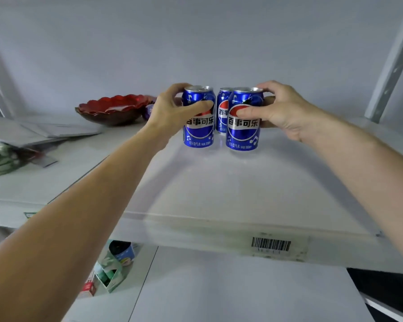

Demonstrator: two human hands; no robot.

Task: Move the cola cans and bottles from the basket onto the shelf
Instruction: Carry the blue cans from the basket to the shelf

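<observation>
Three blue cola cans stand upright on the white shelf (219, 182). My left hand (172, 110) grips the left can (198, 131), thumb across its front and fingers round its back. My right hand (279, 112) grips the right can (242, 133) the same way. Both cans rest on the shelf board side by side. Behind the gap between them stands a third can (222, 112), partly hidden. The basket is out of view.
A red scalloped bowl (114, 108) sits at the shelf's back left, with grey flat sheets (44, 131) and green packets (0, 159) further left. A grey upright post (391, 66) rises at right. Small boxes (109, 270) lie on the lower shelf. A barcode label (270, 244) marks the front edge.
</observation>
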